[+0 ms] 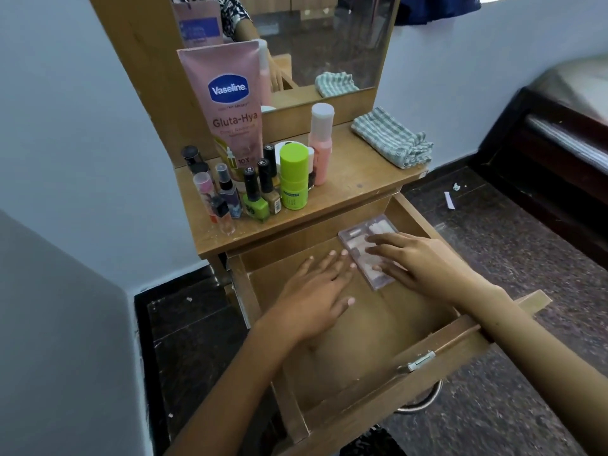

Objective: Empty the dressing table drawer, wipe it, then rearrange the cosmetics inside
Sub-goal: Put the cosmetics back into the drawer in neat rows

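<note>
- Pulled wide open toward the viewer: wooden drawer (437, 380), metal latch (419, 361) on its front edge, bare board showing along the near half.
- Flat on the drawer floor near its left side: left hand (316, 297), fingers straight and slightly spread, holding nothing.
- Reaching in from the right: right hand (418, 261), fingers straight and a little apart, resting on top of a clear palette (362, 245), not curled round it.
- Palette lying flat in the far right corner of the drawer, set at an angle to the walls, pale pink pans inside.
- Beyond the drawer, on the left part of the dressing table (355, 195) top: a close cluster of upright cosmetics.
- At the front edge of that cluster: green nail polish (255, 200), tan nail polish (271, 192), small spray bottles (227, 192).
- Just right of those: green stick (293, 179) with a matching cap.
- Behind it: pink bottle (320, 146) with a white cap.
- Leaning against the mirror frame at the back left: tall pink lotion tube (230, 106).
- At the far right corner of the table top: striped cloth (391, 138), crumpled, well apart from the bottles.
- At the very back: mirror (329, 44), reflecting the cloth and the tube.
</note>
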